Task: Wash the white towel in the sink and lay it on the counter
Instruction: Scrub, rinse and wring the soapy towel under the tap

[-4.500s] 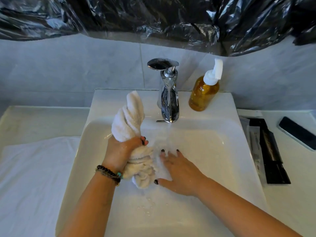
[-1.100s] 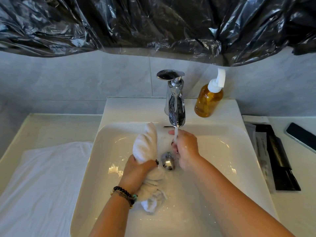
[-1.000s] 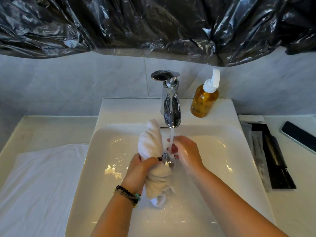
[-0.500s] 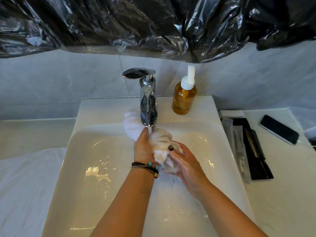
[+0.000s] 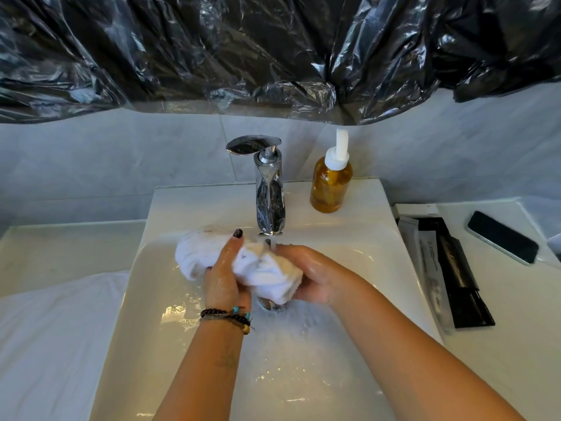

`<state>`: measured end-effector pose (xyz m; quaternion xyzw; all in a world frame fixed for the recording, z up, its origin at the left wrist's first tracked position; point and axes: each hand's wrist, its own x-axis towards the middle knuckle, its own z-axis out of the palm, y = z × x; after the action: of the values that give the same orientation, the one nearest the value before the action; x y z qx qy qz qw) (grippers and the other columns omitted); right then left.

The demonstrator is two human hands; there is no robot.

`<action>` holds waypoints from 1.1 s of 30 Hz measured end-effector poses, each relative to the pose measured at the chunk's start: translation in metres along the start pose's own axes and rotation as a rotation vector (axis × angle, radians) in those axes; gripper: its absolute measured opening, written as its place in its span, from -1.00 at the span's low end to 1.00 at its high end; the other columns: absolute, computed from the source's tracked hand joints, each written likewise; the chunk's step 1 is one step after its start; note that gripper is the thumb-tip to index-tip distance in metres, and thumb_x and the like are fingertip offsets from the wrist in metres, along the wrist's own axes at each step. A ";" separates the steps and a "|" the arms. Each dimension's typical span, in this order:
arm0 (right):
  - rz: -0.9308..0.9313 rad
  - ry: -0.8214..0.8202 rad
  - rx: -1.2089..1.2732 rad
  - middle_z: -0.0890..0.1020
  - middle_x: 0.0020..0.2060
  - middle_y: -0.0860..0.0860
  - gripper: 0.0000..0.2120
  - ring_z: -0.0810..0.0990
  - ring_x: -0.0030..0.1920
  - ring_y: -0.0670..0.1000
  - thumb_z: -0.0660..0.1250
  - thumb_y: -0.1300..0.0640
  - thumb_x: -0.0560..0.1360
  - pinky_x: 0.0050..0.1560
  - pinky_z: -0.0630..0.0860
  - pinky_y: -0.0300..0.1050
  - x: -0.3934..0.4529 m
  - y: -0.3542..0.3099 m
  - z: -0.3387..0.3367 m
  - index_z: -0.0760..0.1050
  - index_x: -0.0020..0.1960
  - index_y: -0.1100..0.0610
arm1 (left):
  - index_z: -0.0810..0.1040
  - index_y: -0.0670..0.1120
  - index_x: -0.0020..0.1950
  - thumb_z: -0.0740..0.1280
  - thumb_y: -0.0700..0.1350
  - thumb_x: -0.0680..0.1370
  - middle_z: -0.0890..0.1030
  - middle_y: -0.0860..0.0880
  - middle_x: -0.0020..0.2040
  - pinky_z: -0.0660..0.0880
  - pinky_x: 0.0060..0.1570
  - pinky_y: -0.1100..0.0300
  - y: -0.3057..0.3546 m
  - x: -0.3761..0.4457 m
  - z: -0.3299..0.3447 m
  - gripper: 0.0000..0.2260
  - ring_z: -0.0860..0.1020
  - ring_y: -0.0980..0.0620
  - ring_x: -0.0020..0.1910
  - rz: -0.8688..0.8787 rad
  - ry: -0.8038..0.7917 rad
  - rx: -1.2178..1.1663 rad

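Item 1, lower left of the frame: flat white cloth sheet (image 5: 54, 338) spread over the pale stone worktop (image 5: 69, 247); nothing lies on it.

Item 2, centre: white rectangular ceramic sink (image 5: 349, 220), its basin wet and beaded with drops.

Item 3, centre, over the basin: bunched white terry towel (image 5: 264, 268), sodden, held directly below the spout, well clear of the worktop.

Item 4: left hand (image 5: 226, 278), beaded bracelets at the wrist, clenched round the towel's left half, one finger extended over the top.

Item 5: right hand (image 5: 306, 275), wet, fingers curled round the towel's right end, grasping it.

Item 6, upper centre: chrome single-lever tap (image 5: 268, 189), a thin stream running onto the towel.

Item 7, right of the tap: amber glass pump bottle with white dispenser (image 5: 331, 183), standing on the sink's back ledge.

Item 8, right edge: black and white flat packets (image 5: 446, 268), and a dark smartphone (image 5: 502, 237) beyond them.

Status: washing appears under way, with rinsing or wringing in hand. Outstanding, by judgement: shutting off the water, squeezing out, and laying the towel on the worktop.
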<state>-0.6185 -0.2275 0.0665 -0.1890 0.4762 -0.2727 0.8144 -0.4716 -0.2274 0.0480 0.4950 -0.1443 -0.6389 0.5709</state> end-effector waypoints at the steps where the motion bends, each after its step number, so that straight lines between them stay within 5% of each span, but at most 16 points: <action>1: 0.006 0.054 -0.056 0.64 -0.13 0.16 -0.71 0.57 -0.08 0.12 0.27 0.00 0.53 -0.02 0.50 -0.01 0.005 0.000 0.004 0.59 -0.02 0.23 | 0.49 -0.29 0.27 0.58 0.12 0.22 0.56 -0.26 0.21 0.58 0.04 -0.02 0.000 0.001 -0.004 -0.23 0.57 -0.21 0.12 0.024 0.041 0.005; 3: -0.035 0.172 -0.088 0.66 -0.09 0.19 -0.74 0.61 -0.06 0.15 0.31 0.05 0.52 0.06 0.55 0.07 0.013 0.001 0.010 0.59 0.01 0.24 | 0.49 -0.32 0.29 0.59 0.07 0.22 0.57 -0.28 0.21 0.56 0.10 -0.10 0.000 -0.002 -0.007 -0.22 0.59 -0.20 0.09 0.108 0.081 0.020; 8: -0.186 0.272 -0.162 0.66 -0.08 0.15 -0.88 0.64 -0.02 0.16 0.29 0.30 0.47 0.19 0.54 0.16 0.019 -0.001 0.012 0.60 -0.08 0.21 | 0.59 -0.22 0.02 0.53 -0.19 0.32 0.65 -0.11 -0.09 0.57 -0.18 0.15 0.006 -0.008 -0.007 -0.69 0.63 -0.05 -0.13 0.170 0.059 0.102; 13: -0.415 0.511 -0.594 0.67 -0.10 0.09 -0.89 0.62 -0.09 0.09 0.32 0.17 0.54 -0.05 0.54 -0.04 0.016 0.004 0.035 0.61 -0.04 0.16 | 0.55 -0.03 -0.06 0.54 0.05 0.16 0.61 0.09 -0.15 0.48 -0.17 0.31 0.011 -0.014 0.002 -0.58 0.59 0.25 -0.27 0.221 0.167 0.194; 18: -0.356 0.696 -0.720 0.51 -0.36 0.06 -0.70 0.41 -0.36 0.01 0.21 0.13 0.60 -0.40 0.23 -0.15 0.025 -0.014 0.033 0.58 -0.13 0.31 | 0.60 -0.18 -0.09 0.48 -0.22 0.28 0.66 -0.07 -0.17 0.59 -0.19 0.24 0.013 -0.022 0.005 -0.77 0.64 0.04 -0.21 0.136 -0.019 0.001; 20: -0.277 0.620 -0.409 0.57 -0.31 0.16 -0.80 0.49 -0.30 0.06 0.24 0.18 0.54 -0.26 0.39 -0.17 0.026 -0.018 0.031 0.55 -0.17 0.24 | 0.62 -0.19 -0.15 0.40 -0.35 0.42 0.66 -0.08 -0.18 0.60 -0.17 0.21 0.015 -0.021 0.001 -0.92 0.64 0.00 -0.18 0.129 -0.035 -0.019; 23: -0.191 0.352 -0.012 0.64 -0.25 0.22 -0.85 0.60 -0.25 0.12 0.29 0.28 0.45 -0.09 0.54 0.01 0.018 -0.012 0.023 0.59 -0.25 0.22 | 0.61 -0.17 -0.07 0.35 -0.37 0.50 0.67 -0.06 -0.12 0.61 -0.13 0.19 0.021 -0.015 -0.007 -0.87 0.65 0.00 -0.12 0.205 0.068 0.016; 26: -0.135 0.133 0.030 0.66 -0.18 0.18 -0.88 0.65 -0.13 0.17 0.31 0.26 0.50 0.04 0.57 0.05 0.014 -0.002 0.028 0.62 -0.14 0.24 | 0.62 -0.15 -0.02 0.51 -0.24 0.40 0.70 -0.07 -0.06 0.59 -0.02 0.09 0.025 -0.009 -0.015 -0.81 0.66 -0.02 -0.07 0.274 0.169 0.025; 30: -0.134 0.363 -0.121 0.58 -0.28 0.10 -0.88 0.59 -0.25 0.09 0.25 0.23 0.57 -0.19 0.56 -0.08 0.018 0.012 0.054 0.48 -0.14 0.18 | 0.62 -0.14 0.13 0.57 -0.09 0.30 0.69 -0.11 0.05 0.59 0.04 0.00 0.024 -0.012 -0.011 -0.57 0.66 -0.09 0.03 0.267 0.232 0.091; 33: -0.295 0.553 -0.461 0.43 -0.32 -0.03 -0.67 0.46 -0.17 0.05 0.14 0.16 0.63 0.02 0.49 -0.04 0.023 0.009 0.051 0.29 -0.31 -0.01 | 0.59 -0.23 0.16 0.51 -0.29 0.40 0.70 -0.13 0.00 0.60 -0.01 0.00 0.022 -0.015 -0.002 -0.65 0.68 -0.10 -0.03 0.253 0.251 0.057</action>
<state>-0.5624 -0.2318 0.0701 -0.3526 0.6943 -0.3133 0.5435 -0.4592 -0.2204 0.0705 0.5646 -0.1512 -0.4909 0.6460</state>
